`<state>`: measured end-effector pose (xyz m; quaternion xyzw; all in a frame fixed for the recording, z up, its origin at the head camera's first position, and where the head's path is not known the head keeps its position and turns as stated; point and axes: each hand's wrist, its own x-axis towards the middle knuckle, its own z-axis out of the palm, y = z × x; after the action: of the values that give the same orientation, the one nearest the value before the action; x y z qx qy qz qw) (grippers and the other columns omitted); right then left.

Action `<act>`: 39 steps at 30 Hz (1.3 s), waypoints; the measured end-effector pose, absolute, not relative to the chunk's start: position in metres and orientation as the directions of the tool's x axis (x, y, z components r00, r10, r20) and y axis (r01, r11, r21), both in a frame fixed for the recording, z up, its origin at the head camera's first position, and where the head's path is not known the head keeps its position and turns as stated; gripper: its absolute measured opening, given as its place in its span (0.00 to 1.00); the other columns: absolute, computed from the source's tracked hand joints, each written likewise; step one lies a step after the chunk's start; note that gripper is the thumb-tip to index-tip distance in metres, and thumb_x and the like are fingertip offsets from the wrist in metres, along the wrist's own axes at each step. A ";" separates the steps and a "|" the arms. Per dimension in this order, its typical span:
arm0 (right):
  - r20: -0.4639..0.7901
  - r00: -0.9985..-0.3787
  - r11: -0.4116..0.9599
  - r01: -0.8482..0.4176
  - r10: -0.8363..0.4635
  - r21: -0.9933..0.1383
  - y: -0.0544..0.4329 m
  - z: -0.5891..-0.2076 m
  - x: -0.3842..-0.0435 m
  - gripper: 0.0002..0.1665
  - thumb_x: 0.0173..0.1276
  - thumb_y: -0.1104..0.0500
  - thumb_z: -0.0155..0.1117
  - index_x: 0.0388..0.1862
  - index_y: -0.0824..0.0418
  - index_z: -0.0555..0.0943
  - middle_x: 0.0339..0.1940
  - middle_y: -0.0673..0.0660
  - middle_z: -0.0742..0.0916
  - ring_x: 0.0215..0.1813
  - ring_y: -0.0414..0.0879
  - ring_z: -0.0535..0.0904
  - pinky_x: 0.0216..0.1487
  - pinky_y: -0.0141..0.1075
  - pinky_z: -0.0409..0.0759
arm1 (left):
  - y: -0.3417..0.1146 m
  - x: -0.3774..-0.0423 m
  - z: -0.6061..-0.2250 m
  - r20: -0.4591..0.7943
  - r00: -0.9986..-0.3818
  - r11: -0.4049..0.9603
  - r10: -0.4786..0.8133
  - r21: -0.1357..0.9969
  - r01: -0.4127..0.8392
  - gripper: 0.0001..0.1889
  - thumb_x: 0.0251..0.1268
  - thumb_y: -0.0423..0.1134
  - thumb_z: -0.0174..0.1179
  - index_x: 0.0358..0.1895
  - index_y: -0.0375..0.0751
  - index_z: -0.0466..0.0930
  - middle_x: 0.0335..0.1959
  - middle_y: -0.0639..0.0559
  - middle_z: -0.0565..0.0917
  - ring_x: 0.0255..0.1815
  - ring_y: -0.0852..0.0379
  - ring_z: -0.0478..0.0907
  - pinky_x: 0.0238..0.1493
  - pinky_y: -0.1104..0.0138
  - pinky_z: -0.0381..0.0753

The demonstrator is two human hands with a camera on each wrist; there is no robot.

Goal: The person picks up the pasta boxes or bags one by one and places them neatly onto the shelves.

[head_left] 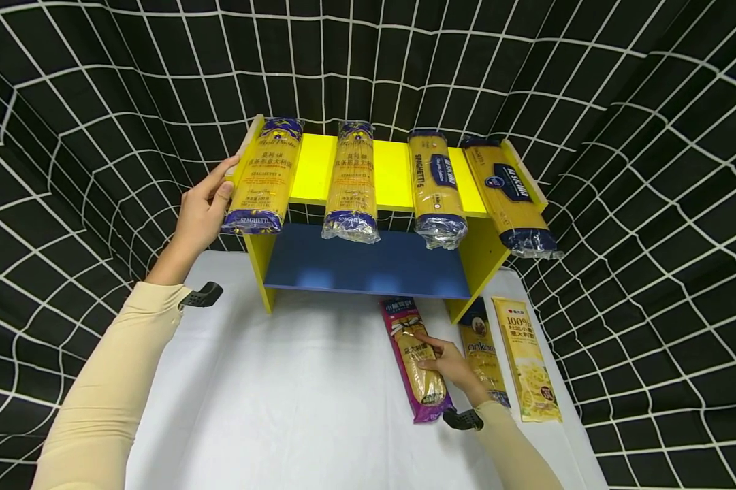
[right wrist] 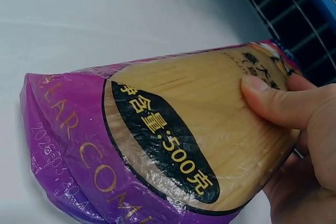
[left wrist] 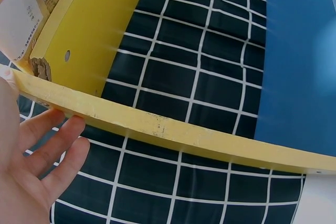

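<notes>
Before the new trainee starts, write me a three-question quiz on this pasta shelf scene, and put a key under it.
1. Count: how many pasta packs lie on top of the yellow shelf?

2. Which hand grips the pink-and-purple pack in front of the shelf?

3. Multiple choice: where is the left hand?
A. Flat on the white surface
B. At the upper left side of the yellow shelf
C. Under the blue board

Key:
1. Four, side by side.
2. The right hand, with its thumb on the face of the pack.
3. B
</notes>
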<state>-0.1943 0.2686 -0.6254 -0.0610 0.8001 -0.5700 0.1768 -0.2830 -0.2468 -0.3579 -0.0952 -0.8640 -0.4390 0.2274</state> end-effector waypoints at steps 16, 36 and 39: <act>-0.154 -0.846 0.329 -0.027 -0.511 -0.944 0.219 -0.608 -0.195 0.38 0.60 0.66 0.72 0.71 0.61 0.72 0.71 0.65 0.75 0.70 0.63 0.71 0.54 0.28 0.79 | -0.247 -0.284 -0.358 0.483 -0.875 0.592 -0.041 0.717 0.368 0.22 0.78 0.53 0.45 0.71 0.80 0.62 0.52 0.39 0.83 0.33 0.68 0.74 0.29 0.82 0.72; -0.169 -0.742 0.376 -0.120 -0.649 -0.919 0.175 -0.582 -0.191 0.37 0.61 0.62 0.72 0.70 0.57 0.74 0.71 0.58 0.77 0.72 0.57 0.71 0.58 0.26 0.76 | -0.247 -0.284 -0.359 0.474 -0.880 0.588 -0.039 0.723 0.363 0.22 0.78 0.54 0.45 0.71 0.80 0.62 0.52 0.39 0.82 0.32 0.67 0.74 0.29 0.83 0.73; -0.160 -0.731 0.377 -0.141 -0.664 -0.915 0.171 -0.577 -0.191 0.37 0.61 0.62 0.73 0.70 0.56 0.74 0.71 0.57 0.77 0.73 0.56 0.71 0.59 0.27 0.76 | -0.247 -0.284 -0.359 0.477 -0.878 0.592 -0.039 0.719 0.364 0.22 0.78 0.53 0.45 0.71 0.80 0.62 0.51 0.39 0.83 0.31 0.67 0.74 0.28 0.82 0.73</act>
<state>-0.1913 0.1708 -0.5765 -0.2558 0.7868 -0.4961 0.2632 -0.2838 -0.2473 -0.3589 -0.0943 -0.8627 -0.4415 0.2281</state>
